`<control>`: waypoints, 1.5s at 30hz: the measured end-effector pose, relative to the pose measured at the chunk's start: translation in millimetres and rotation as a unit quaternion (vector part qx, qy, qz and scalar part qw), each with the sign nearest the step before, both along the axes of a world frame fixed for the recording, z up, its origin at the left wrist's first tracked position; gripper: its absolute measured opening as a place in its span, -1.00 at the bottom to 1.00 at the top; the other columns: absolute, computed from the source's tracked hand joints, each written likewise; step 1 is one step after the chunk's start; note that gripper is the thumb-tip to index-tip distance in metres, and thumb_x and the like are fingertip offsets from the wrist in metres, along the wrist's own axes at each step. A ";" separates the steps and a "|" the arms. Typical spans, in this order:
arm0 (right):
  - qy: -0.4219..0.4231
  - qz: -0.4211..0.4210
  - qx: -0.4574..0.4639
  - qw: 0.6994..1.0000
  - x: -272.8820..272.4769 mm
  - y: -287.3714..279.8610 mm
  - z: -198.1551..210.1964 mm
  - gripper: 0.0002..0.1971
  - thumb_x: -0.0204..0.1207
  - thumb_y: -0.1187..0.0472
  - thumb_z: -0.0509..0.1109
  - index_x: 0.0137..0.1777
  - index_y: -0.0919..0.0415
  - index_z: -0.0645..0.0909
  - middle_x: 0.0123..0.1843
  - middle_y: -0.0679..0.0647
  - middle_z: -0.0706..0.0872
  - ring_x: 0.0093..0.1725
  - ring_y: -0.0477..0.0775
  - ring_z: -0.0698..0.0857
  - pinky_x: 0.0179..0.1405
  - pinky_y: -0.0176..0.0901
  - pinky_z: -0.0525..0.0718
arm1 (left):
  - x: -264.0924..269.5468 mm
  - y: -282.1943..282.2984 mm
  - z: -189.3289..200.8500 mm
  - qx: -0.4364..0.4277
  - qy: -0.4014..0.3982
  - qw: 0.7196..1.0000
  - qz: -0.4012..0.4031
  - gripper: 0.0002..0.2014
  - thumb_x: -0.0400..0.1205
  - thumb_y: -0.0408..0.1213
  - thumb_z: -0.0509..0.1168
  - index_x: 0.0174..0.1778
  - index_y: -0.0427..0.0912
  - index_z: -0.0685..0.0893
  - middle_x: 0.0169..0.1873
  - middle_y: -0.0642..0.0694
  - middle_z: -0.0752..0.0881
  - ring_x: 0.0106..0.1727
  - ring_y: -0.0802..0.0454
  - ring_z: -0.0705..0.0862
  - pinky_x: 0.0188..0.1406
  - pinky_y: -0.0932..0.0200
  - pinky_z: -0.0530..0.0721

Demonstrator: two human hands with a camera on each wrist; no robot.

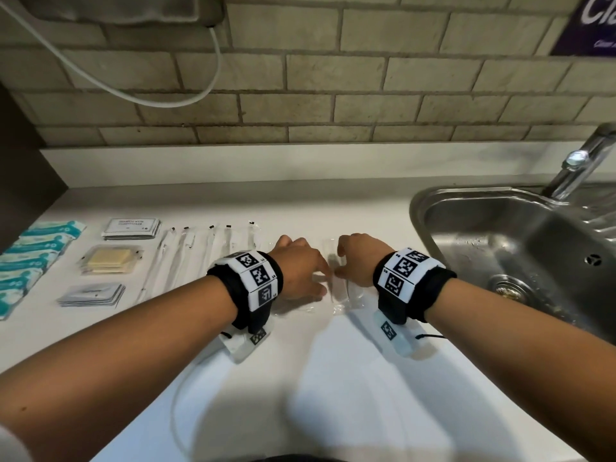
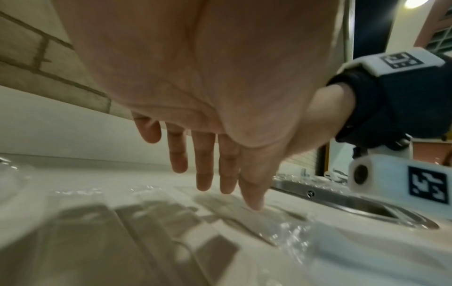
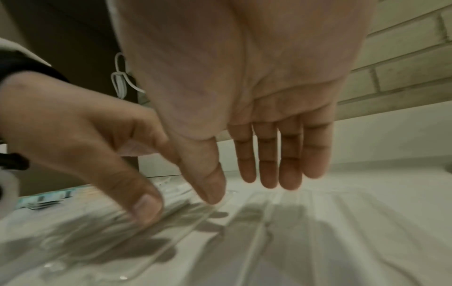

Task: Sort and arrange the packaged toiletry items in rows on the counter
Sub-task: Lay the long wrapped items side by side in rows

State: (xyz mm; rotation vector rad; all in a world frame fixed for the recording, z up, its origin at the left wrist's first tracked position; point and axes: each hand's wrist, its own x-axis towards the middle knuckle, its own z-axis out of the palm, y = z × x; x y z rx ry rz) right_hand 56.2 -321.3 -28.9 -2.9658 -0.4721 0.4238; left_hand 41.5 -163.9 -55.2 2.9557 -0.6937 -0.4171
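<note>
Long clear plastic packets (image 1: 340,291) lie side by side on the white counter (image 1: 333,378), between my two hands. My left hand (image 1: 303,271) hovers low over them with straight fingers (image 2: 205,180), its thumb tip touching the plastic (image 2: 244,222). My right hand (image 1: 356,261) is opposite it, fingers (image 3: 269,174) straight, and its thumb tip touches a packet's edge (image 3: 171,232). Neither hand grips anything. To the left lies a row of long clear toothbrush packets (image 1: 200,255), then stacks of shampoo sachets (image 1: 131,228), yellow soap packs (image 1: 111,260) and grey sachets (image 1: 91,295), and overlapping teal packets (image 1: 36,255).
A steel sink (image 1: 416,201) with a tap (image 1: 580,168) takes up the counter's right side, close to my right wrist. A brick-tiled wall (image 1: 333,95) runs behind, with a white cable (image 1: 133,95) hanging on it. A dark cabinet side (image 1: 23,161) bounds the left end.
</note>
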 end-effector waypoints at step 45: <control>0.043 0.147 -0.082 0.985 -11.4 50.6 -20.3 -0.51 0.41 0.12 0.43 0.36 0.21 0.58 0.45 0.10 0.55 0.36 0.19 0.61 0.25 0.07 0.70 | -12.4 57.4 0.7 0.128 0.008 0.985 0.117 -0.52 0.29 0.35 0.29 -0.36 -0.05 0.55 -0.23 -0.04 0.57 0.05 -0.12 0.35 0.13 -0.09 0.45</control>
